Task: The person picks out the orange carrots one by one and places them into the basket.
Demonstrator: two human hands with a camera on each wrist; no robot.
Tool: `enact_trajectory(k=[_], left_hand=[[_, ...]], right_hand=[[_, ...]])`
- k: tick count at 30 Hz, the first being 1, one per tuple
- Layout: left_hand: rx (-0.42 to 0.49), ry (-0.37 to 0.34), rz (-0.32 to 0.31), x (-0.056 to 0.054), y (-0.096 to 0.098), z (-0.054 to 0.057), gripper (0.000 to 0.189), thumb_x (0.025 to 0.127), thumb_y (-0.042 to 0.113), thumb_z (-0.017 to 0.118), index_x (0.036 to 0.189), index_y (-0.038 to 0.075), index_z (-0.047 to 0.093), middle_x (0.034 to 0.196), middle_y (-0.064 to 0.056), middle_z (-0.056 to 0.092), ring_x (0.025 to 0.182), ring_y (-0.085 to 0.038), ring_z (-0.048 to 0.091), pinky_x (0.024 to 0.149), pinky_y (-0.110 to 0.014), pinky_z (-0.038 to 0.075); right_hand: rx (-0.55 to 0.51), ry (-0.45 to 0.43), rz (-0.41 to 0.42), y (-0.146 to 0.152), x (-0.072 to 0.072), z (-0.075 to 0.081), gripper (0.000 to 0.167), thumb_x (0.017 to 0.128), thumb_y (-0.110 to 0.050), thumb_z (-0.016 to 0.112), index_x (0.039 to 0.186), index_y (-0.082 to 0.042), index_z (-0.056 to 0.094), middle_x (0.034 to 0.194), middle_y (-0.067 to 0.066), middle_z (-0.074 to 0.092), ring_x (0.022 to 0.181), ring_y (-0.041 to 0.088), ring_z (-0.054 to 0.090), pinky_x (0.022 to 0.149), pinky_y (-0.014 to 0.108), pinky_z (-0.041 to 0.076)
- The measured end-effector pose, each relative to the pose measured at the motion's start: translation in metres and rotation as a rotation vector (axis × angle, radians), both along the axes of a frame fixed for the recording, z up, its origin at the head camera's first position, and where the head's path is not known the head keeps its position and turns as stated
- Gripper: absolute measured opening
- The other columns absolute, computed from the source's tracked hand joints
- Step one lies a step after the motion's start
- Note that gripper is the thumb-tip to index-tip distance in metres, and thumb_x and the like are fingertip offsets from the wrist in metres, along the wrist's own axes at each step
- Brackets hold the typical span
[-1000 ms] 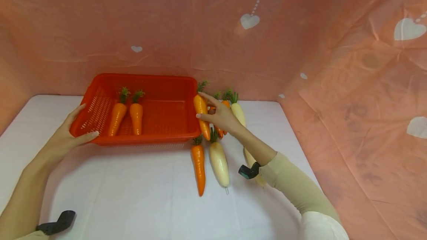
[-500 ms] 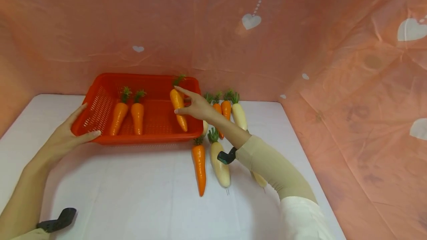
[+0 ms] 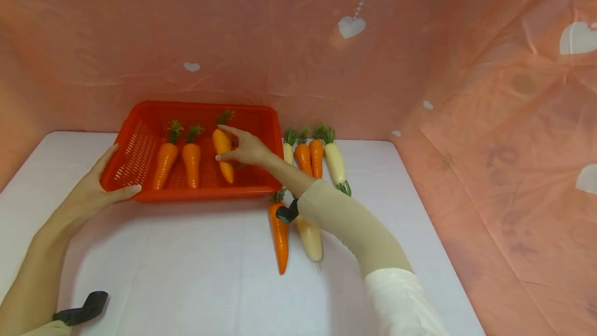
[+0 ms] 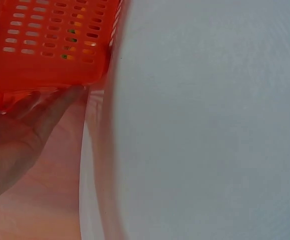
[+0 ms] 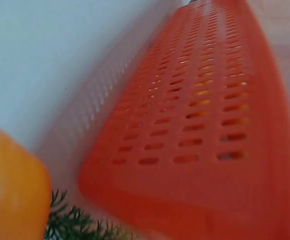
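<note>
Right hand (image 3: 248, 148), pinching a carrot (image 3: 221, 141), moved toward two carrots (image 3: 191, 162) in the basket (image 3: 205, 194) the left hand (image 3: 90, 193) grips.

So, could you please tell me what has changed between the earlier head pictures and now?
The right hand has carried the held carrot leftward, from the right edge of the red basket to well within its rim, nearer the two carrots lying inside. It has not let go. Those two look unmoved, and the left hand still holds the basket's left end.

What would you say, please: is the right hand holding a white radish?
No, the right hand holds an orange carrot in the head view.
</note>
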State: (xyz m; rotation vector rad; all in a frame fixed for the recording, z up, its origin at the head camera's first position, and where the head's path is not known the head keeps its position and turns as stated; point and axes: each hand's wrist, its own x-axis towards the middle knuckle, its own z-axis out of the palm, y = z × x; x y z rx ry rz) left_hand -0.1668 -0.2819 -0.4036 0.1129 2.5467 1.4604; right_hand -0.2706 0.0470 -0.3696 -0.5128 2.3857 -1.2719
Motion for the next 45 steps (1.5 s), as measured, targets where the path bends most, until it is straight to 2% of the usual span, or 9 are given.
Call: enact_trajectory(k=[3,4,10,19,23,31,38,41,45], left_hand=[[0.015,0.007,-0.001,0.000,0.002,-0.001,0.099,0.096,0.026,0.064,0.157,0.037,-0.014,0.165,-0.021,0.000,0.142,-0.044,0.012,0.118,-0.060,0.017],[0.013,0.010,-0.004,0.000,0.003,-0.002,0.099,0.096,0.026,0.064,0.157,0.037,-0.013,0.165,-0.021,0.002,0.141,-0.042,0.014,0.119,-0.050,0.020],[0.001,0.026,-0.016,0.000,0.003,-0.003,0.097,0.097,0.026,0.064,0.157,0.038,-0.012,0.164,-0.022,0.006,0.137,-0.037,0.019,0.106,-0.017,0.027],[0.012,0.030,-0.022,-0.001,0.004,-0.001,0.098,0.097,0.025,0.063,0.156,0.038,-0.013,0.165,-0.019,0.002,0.140,-0.039,0.015,0.117,-0.028,0.019],[0.033,0.024,-0.014,0.000,0.003,0.000,0.098,0.097,0.024,0.063,0.156,0.039,-0.014,0.165,-0.020,0.000,0.141,-0.039,0.013,0.121,-0.052,0.010],[0.020,0.018,-0.009,0.001,0.003,-0.001,0.098,0.097,0.025,0.063,0.155,0.040,-0.014,0.165,-0.019,-0.001,0.141,-0.041,0.013,0.121,-0.049,0.012],[0.015,0.013,-0.016,0.001,0.001,-0.003,0.098,0.097,0.026,0.062,0.155,0.039,-0.016,0.165,-0.019,-0.001,0.142,-0.042,0.012,0.120,-0.054,0.014],[0.006,0.010,-0.008,0.002,-0.001,-0.003,0.097,0.097,0.028,0.062,0.155,0.043,-0.015,0.165,-0.018,0.000,0.141,-0.040,0.015,0.117,-0.033,0.024],[0.000,0.014,0.001,0.002,-0.003,-0.001,0.096,0.097,0.029,0.063,0.154,0.046,-0.013,0.166,-0.016,0.003,0.138,-0.034,0.018,0.092,-0.006,0.032]], right_hand=[[0.026,0.010,0.004,-0.006,-0.003,-0.005,0.080,0.088,-0.025,0.078,0.156,-0.025,0.035,0.157,0.003,0.038,0.131,0.023,0.052,0.076,0.025,0.057],[0.029,0.007,0.002,-0.008,-0.003,-0.006,0.081,0.088,-0.025,0.078,0.156,-0.025,0.035,0.157,0.003,0.038,0.132,0.022,0.050,0.076,0.024,0.056],[0.033,-0.057,-0.031,-0.020,-0.006,-0.016,0.081,0.087,-0.023,0.078,0.156,-0.025,0.035,0.151,0.006,0.044,0.080,0.021,0.068,0.061,0.027,0.058],[0.143,-0.060,-0.004,-0.032,-0.011,-0.029,0.077,0.088,-0.021,0.077,0.154,-0.027,0.038,0.144,0.010,0.052,0.075,0.019,0.065,0.062,0.024,0.057],[0.104,-0.128,-0.001,-0.035,-0.010,-0.030,0.077,0.088,-0.017,0.077,0.154,-0.028,0.038,0.148,0.011,0.048,0.076,0.019,0.067,0.064,0.029,0.059],[0.027,-0.194,-0.015,-0.033,-0.009,-0.028,0.081,0.087,-0.011,0.076,0.156,-0.028,0.036,0.142,0.016,0.052,0.076,0.022,0.070,0.064,0.037,0.061],[0.167,0.023,0.036,-0.024,-0.008,-0.020,0.077,0.087,-0.022,0.079,0.154,-0.025,0.040,0.142,0.013,0.055,0.103,0.021,0.065,0.075,0.022,0.052],[0.089,0.015,0.026,-0.019,-0.007,-0.013,0.076,0.088,-0.019,0.077,0.154,-0.021,0.040,0.147,0.016,0.049,0.096,0.029,0.068,0.078,0.028,0.055],[-0.051,-0.028,-0.022,-0.007,-0.007,-0.003,0.073,0.089,-0.016,0.076,0.153,-0.018,0.041,0.142,0.017,0.053,0.086,0.037,0.069,0.079,0.038,0.059]])
